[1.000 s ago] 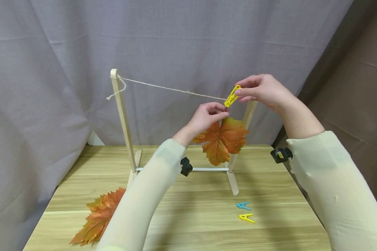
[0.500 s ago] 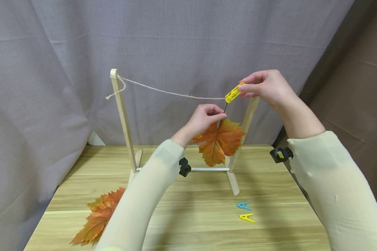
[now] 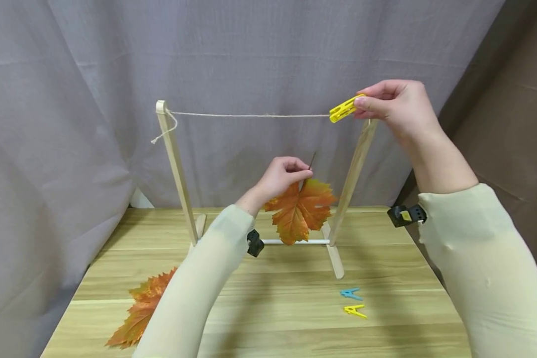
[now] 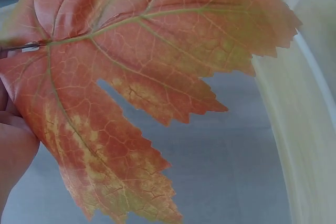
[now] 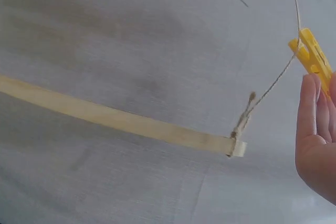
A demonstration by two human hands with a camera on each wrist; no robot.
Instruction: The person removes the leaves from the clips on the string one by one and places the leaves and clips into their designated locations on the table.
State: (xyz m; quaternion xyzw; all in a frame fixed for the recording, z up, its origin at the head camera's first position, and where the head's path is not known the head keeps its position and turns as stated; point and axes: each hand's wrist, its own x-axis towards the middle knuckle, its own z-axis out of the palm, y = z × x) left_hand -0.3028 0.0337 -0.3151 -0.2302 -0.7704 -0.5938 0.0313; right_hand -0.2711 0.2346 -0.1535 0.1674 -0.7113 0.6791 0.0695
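Note:
My left hand (image 3: 284,176) pinches the stem of an orange and yellow maple-like leaf (image 3: 299,211), which hangs below the fingers. In the left wrist view the leaf (image 4: 121,51) fills most of the picture and covers part of the hand. Up at the right, my right hand (image 3: 400,107) pinches a yellow clothespin (image 3: 343,108) by its handle end. The tip of this clothespin (image 5: 313,56) meets the twine (image 5: 278,77) near the right post in the right wrist view. The top of the leaf's stem (image 3: 313,159) stands apart from the clothespin, below the twine.
A wooden frame has a left post (image 3: 176,169), a right post (image 3: 355,169) and a white crossbar (image 3: 273,241). On the wooden table (image 3: 286,308) lie a blue clothespin (image 3: 351,293), another yellow clothespin (image 3: 354,311) and a second leaf (image 3: 140,313), partly behind the left sleeve. Grey curtain (image 3: 250,49) hangs behind.
The leaf's stem has come away from the yellow clothespin. My right hand has risen rightward with the clothespin, and the sagging twine is now nearly level. My left hand has moved left and slightly down with the leaf.

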